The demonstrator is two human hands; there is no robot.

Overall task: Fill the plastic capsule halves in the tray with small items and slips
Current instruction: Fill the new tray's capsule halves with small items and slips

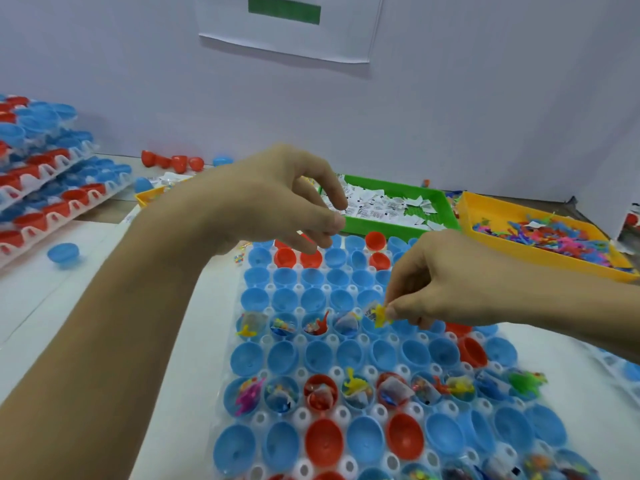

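- Small hand-assembly or packing workstation, not a home setting.
- Plain white partition point(485, 98) behind the table point(52, 306), with a printed sheet point(287, 36) taped to it.
- Stacked trays point(41, 188) of red and blue capsule halves at left.
- Green bin point(388, 225) of paper slips and yellow bin point(485, 244) of small coloured toys at rear.
- Work tray point(301, 414) holding rows of capsule halves, some filled.

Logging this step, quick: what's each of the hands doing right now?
Left hand: fingers curled above the tray; whether it holds anything cannot be told.
Right hand: pinching a yellow toy and a slip.
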